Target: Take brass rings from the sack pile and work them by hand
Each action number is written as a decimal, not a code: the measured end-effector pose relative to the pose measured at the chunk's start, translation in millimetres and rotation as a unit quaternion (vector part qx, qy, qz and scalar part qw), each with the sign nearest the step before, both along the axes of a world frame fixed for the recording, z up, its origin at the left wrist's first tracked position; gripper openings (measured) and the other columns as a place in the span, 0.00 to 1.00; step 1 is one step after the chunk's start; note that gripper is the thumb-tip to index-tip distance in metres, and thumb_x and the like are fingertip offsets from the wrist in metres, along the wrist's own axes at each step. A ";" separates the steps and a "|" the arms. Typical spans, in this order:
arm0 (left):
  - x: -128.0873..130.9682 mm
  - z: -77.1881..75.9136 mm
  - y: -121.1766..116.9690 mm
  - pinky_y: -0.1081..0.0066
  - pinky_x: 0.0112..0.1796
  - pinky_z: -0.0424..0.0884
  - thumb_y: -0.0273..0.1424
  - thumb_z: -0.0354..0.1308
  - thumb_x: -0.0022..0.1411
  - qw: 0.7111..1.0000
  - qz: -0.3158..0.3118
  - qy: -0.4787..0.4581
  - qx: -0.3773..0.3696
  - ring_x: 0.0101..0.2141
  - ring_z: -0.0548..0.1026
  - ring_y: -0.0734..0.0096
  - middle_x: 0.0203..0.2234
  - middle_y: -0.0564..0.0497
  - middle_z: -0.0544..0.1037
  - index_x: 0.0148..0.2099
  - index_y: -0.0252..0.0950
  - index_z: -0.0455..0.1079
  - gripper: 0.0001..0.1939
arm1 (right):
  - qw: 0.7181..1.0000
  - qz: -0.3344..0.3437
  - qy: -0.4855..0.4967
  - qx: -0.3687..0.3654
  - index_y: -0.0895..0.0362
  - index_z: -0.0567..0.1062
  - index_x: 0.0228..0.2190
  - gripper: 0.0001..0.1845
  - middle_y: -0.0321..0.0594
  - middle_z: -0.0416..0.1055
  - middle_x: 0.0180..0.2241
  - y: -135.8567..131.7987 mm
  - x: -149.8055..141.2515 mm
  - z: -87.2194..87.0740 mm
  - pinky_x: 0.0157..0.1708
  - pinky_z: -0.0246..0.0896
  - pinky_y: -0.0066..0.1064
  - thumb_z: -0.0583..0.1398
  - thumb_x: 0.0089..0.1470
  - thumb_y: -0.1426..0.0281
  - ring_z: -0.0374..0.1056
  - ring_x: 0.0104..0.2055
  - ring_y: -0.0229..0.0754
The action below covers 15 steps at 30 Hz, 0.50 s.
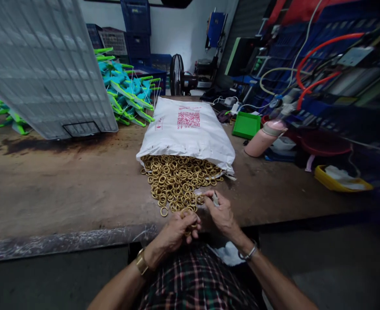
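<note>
A heap of gold-coloured metal rings [177, 178] spills from the mouth of a white woven sack [183, 125] with red print. My left hand [180, 228], at the table's front edge, is closed around several of these rings; a few show between the fingers. My right hand [220, 213] is just right of the heap, its thumb and forefinger pinched at a ring [200, 199]. A small light-grey object [215, 199] sticks up from between the right fingers; its kind cannot be made out. One ring [164, 211] lies at the heap's near left edge.
A grey ribbed plastic panel [54, 69] stands at the left, before a pile of green and turquoise plastic pieces [128, 92]. At the right are a green tray [246, 125], a pink bottle [263, 140], a yellow tray [341, 185] and machinery with red hoses. A black fan [177, 75] stands behind.
</note>
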<state>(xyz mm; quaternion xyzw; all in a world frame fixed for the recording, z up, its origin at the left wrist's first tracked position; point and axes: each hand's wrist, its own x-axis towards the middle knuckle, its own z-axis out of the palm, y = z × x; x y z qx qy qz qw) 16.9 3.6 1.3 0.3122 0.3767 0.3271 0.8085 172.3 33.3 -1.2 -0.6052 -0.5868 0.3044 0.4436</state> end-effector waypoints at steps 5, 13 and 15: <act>22.2 -8.5 -17.5 0.81 0.12 0.51 0.41 0.62 0.46 0.985 -0.156 0.053 -0.060 0.14 0.65 0.82 0.19 0.52 0.72 0.26 0.31 0.69 0.16 | 0.995 -0.084 0.048 -0.040 0.58 0.72 0.26 0.14 0.37 0.71 0.21 -20.7 34.3 -15.1 0.24 0.59 0.27 0.58 0.45 0.60 0.65 0.24 0.38; 35.0 -42.5 -24.9 0.81 0.12 0.49 0.28 0.56 0.54 0.942 -0.164 0.065 -0.285 0.13 0.64 0.80 0.16 0.47 0.73 0.24 0.27 0.70 0.10 | 0.988 -0.089 0.072 -0.104 0.58 0.73 0.25 0.15 0.36 0.70 0.20 -79.1 53.5 -39.8 0.21 0.55 0.26 0.59 0.44 0.58 0.62 0.21 0.36; 34.5 -53.2 -25.1 0.82 0.13 0.50 0.26 0.55 0.54 0.936 -0.123 0.049 -0.327 0.14 0.65 0.80 0.16 0.46 0.72 0.24 0.27 0.69 0.09 | 0.981 -0.069 0.092 -0.159 0.58 0.72 0.23 0.14 0.35 0.68 0.18 -96.0 53.8 -54.7 0.18 0.53 0.26 0.58 0.44 0.58 0.59 0.18 0.35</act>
